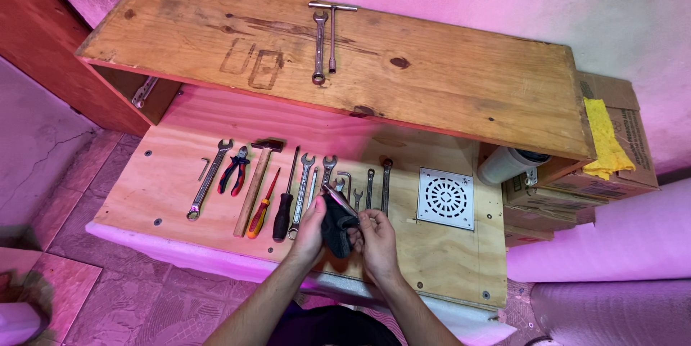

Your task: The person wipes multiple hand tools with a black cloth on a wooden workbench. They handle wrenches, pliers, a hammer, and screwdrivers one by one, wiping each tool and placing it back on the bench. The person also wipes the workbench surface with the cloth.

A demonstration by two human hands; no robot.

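Both hands, left hand [311,229] and right hand [376,239], grip a dark-handled tool [337,222] over the workbench [446,259] front edge; a slipped grip risks dropping it onto the wrenches [306,187].

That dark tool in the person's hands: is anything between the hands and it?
Nothing visible. The left hand and the right hand both grip the dark tool directly, above the plywood bench, in front of the row of wrenches.
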